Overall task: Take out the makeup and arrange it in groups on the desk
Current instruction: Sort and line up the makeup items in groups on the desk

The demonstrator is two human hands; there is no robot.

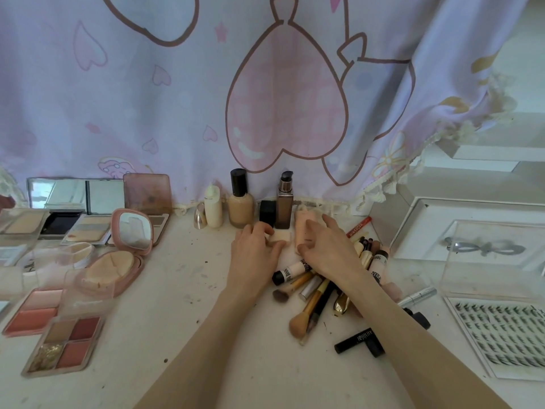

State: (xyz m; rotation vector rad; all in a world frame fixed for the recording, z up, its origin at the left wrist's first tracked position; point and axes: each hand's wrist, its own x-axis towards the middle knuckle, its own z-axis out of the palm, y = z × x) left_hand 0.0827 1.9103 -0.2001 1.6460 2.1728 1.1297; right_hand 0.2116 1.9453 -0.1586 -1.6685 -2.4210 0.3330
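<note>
My left hand (pixel 257 250) grips a small cream tube (pixel 280 237) lying on the white desk (pixel 165 302). My right hand (pixel 327 251) holds a pale pink tube (pixel 303 224) just right of it. Behind them stand a white bottle (pixel 213 207), a beige foundation bottle (pixel 240 202), a black cube (pixel 267 213) and a brown pump bottle (pixel 285 202). A pile of brushes and concealer tubes (pixel 318 293) lies under my right wrist. Open compacts and palettes (pixel 70 340) are grouped at the left.
A patterned curtain (pixel 265 93) hangs along the desk's back edge. A clear acrylic box (pixel 486 255) and a white tray stand at the right, with a sheet of false lashes (pixel 507 338) in front. Black tubes (pixel 358 342) lie near my right forearm.
</note>
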